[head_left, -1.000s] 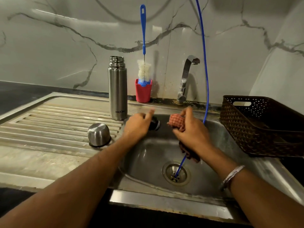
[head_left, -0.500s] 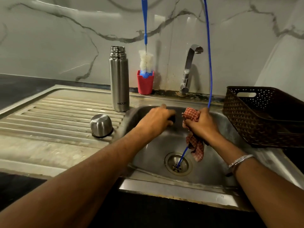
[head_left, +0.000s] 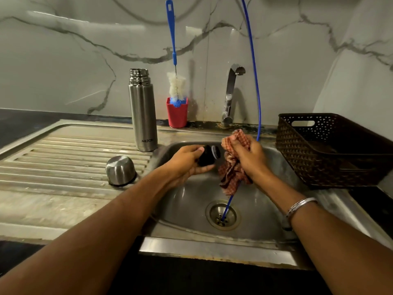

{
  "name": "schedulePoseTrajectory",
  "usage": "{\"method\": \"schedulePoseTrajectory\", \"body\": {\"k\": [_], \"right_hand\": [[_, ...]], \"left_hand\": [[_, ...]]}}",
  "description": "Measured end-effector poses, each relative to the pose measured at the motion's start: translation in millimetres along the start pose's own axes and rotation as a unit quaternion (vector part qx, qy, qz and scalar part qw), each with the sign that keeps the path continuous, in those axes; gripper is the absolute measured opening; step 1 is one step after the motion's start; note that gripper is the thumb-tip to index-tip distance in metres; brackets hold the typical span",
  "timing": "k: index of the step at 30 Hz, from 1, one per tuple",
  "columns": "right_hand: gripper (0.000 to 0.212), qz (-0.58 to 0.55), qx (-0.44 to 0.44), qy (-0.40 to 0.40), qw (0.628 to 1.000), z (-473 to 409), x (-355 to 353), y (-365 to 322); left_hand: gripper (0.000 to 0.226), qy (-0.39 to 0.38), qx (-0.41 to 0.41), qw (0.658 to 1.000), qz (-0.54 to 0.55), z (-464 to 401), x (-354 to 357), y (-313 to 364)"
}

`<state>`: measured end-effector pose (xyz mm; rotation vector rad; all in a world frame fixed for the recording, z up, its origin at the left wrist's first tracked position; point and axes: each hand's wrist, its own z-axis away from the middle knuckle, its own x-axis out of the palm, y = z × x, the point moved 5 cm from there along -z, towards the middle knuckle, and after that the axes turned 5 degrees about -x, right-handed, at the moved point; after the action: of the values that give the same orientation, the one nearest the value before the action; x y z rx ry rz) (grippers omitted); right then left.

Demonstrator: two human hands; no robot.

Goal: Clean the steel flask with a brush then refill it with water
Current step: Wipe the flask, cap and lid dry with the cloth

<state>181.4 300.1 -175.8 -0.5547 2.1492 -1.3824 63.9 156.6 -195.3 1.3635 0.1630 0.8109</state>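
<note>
The steel flask (head_left: 142,111) stands upright and uncapped on the draining board, left of the sink basin (head_left: 191,201). Its steel cup lid (head_left: 120,170) lies upside down in front of it. Over the basin my left hand (head_left: 187,161) holds the black inner stopper (head_left: 209,155). Close to its right, my right hand (head_left: 247,158) grips a crumpled red checked cloth (head_left: 230,173). The bottle brush (head_left: 176,86), blue-handled with white bristles, stands in a red cup (head_left: 177,116) at the back wall.
A steel tap (head_left: 230,92) rises behind the basin. A thin blue hose (head_left: 254,67) hangs from above and ends in the drain (head_left: 222,215). A dark brown perforated basket (head_left: 331,150) sits right of the sink. The ribbed draining board (head_left: 63,158) stretches left.
Both hands have stayed over the basin while the view shifted. The left hand has turned so the black stopper now shows, and the cloth hangs lower from the right hand.
</note>
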Motion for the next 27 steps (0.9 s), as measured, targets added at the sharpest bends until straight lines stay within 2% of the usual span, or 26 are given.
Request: {"method": "schedulePoseTrajectory", "body": {"k": [2, 4, 6, 9, 12, 18, 23, 25, 27], "right_hand": [[0.024, 0.037, -0.046, -0.044, 0.997, 7.2, 14.6, -13.4], [0.029, 0.061, -0.06, -0.107, 0.991, 16.9, 32.5, -13.4], [0.038, 0.121, -0.103, -0.133, 0.978, 23.7, 44.7, -14.8], [0.042, 0.225, -0.189, -0.069, 0.953, 26.7, 49.3, -25.0], [0.039, 0.257, -0.232, -0.004, 0.938, 31.4, 49.5, -32.5], [0.047, 0.207, -0.185, 0.098, 0.956, 24.1, 36.2, -33.6], [0.055, 0.11, -0.053, 0.106, 0.987, 12.6, 33.8, -27.0], [0.052, 0.054, -0.045, 0.108, 0.992, 12.5, 31.6, -25.7], [0.048, 0.046, -0.087, 0.08, 0.992, 14.1, 34.3, -27.5]], "left_hand": [[0.035, -0.019, -0.025, 0.997, 0.073, 4.3, 8.2, -0.6], [0.038, -0.012, -0.019, 0.998, 0.051, 7.1, 11.3, -1.1], [0.04, 0.023, -0.004, 1.0, 0.016, 6.4, 10.2, -2.0], [0.04, 0.084, 0.023, 0.993, -0.082, 4.8, 9.8, -3.4], [0.037, 0.107, 0.04, 0.981, -0.157, 8.5, 12.5, -0.6], [0.039, 0.113, 0.007, 0.989, -0.098, 8.6, 24.0, -8.5], [0.036, 0.134, 0.0, 0.99, -0.042, 8.3, 20.2, -9.6], [0.035, 0.14, 0.011, 0.989, -0.035, 9.1, 19.9, -7.0], [0.035, 0.143, 0.022, 0.989, -0.033, 9.0, 20.4, -4.6]]}}
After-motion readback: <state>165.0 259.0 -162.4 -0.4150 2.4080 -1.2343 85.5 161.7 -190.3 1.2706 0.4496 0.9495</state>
